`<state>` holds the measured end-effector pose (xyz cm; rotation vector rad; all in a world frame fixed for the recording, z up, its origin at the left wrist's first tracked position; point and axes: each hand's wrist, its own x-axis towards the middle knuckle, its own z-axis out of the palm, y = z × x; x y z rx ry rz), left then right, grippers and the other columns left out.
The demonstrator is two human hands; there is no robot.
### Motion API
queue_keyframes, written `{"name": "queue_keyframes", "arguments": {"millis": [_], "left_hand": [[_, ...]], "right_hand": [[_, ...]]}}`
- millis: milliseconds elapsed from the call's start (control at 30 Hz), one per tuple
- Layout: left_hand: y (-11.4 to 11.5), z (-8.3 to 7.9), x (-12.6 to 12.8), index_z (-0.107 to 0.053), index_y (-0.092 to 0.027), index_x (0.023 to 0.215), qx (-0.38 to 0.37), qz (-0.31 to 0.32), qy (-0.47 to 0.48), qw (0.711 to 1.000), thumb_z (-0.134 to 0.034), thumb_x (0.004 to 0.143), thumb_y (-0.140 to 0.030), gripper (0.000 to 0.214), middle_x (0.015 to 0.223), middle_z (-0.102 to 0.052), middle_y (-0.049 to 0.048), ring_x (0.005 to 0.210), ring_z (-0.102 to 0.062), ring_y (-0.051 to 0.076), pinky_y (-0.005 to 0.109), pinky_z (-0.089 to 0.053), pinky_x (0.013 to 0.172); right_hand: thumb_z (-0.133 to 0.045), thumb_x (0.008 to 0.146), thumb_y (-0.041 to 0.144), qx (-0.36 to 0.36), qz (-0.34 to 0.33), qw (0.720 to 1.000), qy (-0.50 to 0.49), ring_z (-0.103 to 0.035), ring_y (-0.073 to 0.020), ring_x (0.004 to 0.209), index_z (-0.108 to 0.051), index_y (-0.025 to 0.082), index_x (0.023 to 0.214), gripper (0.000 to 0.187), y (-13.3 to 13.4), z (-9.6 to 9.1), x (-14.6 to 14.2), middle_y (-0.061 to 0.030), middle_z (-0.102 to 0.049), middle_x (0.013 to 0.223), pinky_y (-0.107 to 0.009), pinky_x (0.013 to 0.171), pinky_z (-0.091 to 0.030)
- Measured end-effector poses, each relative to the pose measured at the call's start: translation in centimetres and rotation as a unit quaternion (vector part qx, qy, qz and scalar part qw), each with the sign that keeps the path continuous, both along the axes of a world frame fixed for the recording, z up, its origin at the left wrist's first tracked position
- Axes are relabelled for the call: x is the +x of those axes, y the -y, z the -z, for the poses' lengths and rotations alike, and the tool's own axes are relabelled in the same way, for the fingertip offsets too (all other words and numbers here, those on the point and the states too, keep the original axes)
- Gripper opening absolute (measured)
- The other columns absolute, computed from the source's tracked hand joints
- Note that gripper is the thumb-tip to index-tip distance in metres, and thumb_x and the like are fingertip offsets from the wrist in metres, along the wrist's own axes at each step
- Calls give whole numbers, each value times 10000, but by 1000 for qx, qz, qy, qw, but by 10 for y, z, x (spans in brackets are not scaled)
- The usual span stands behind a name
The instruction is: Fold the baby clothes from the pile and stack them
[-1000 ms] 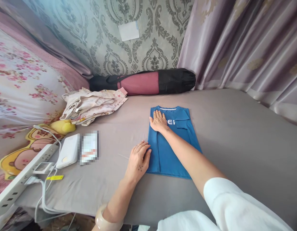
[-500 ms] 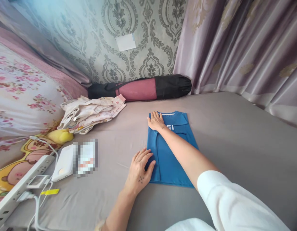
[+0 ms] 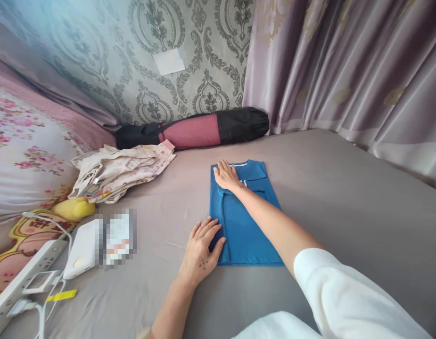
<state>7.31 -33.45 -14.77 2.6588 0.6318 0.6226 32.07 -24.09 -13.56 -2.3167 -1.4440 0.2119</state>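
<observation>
Blue shirt (image 3: 251,230) at our 12 o'clock. Our right hand (image 3: 227,176) lies flat at its 11, left hand (image 3: 203,247) at 8, fingers open, gripping nothing. Less lettering (image 3: 243,183) shows than a second ago; folds look settled.

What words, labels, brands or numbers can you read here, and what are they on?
None can be read in full.
Blue shirt: a scrap of white lettering, mostly hidden near the right hand.
Yellow cushion: reddish characters, too blurred to read.
Pixelated item: anything printed is obscured.
White sheet on the wall: no legible writing.
</observation>
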Motion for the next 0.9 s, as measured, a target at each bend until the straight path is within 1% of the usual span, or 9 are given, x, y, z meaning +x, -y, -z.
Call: {"name": "queue_keyframes", "arguments": {"millis": [67,167,267,333,500,600,700,800,900], "left_hand": [[0,0,0,-624,-230,1251,0,2,-5,1000,-514,960,-354,334,1332,-634,106,1321,-522,284,563,-428,1095],[1,-1,0,-625,-218,1248,-4,-2,-11,1000,-508,962,-354,337,1349,-623,105,1337,-505,283,560,-418,1105],[2,-2,0,-615,-212,1264,-9,-3,-21,1000,-496,970,-368,354,1382,-598,99,1360,-478,278,552,-390,1127],[2,-4,0,-608,-212,1277,-10,-1,-32,999,-486,975,-382,367,1388,-593,98,1365,-472,275,551,-377,1135],[3,-4,0,-605,-215,1279,-13,-5,-47,999,-476,981,-400,374,1388,-593,98,1356,-485,261,538,-369,1141],[2,-3,0,-606,-199,1274,-11,-3,-46,999,-472,983,-405,381,1391,-590,104,1358,-482,260,536,-364,1143],[1,-3,-1,-609,-192,1270,-12,0,-43,999,-471,984,-408,384,1385,-595,107,1362,-478,258,532,-356,1148],[0,-4,-2,-612,-196,1267,-17,-2,-39,999,-465,986,-418,387,1393,-588,106,1369,-468,254,524,-340,1160],[0,-6,-3,-606,-201,1277,-16,-4,-34,999,-459,987,-422,393,1391,-589,107,1374,-462,257,521,-341,1160]], "right_hand": [[-144,1027,404,-2,12,1000,11,-159,-227,1500,-302,75,1533,624,18,-3,11,-123,-227,1623,-436,1212,-87],[-154,1023,407,-25,38,998,33,-151,-252,1501,-287,42,1533,641,48,-2,33,-148,-225,1618,-457,1210,-90],[-169,1020,408,-60,58,995,57,-120,-272,1506,-252,22,1540,653,73,4,52,-158,-181,1626,-477,1210,-79],[-176,1018,411,-77,64,993,68,-124,-279,1505,-252,10,1538,660,83,10,58,-165,-172,1626,-477,1210,-80],[-189,1012,419,-75,67,992,82,-161,-292,1495,-290,-12,1520,673,87,19,56,-176,-237,1606,-483,1210,-87],[-192,1008,409,-72,67,992,77,-160,-290,1496,-301,-8,1516,666,85,18,57,-172,-243,1605,-484,1212,-85],[-146,1007,418,-78,56,995,40,-143,-270,1503,-278,12,1529,674,87,13,60,-154,-216,1617,-479,1217,-84],[-99,1002,449,-75,38,996,7,-111,-254,1510,-231,29,1548,702,103,4,59,-144,-174,1630,-473,1221,-87],[-94,997,472,-67,3,998,9,-89,-240,1513,-207,43,1558,715,134,-5,48,-132,-144,1637,-454,1227,-86]]}}
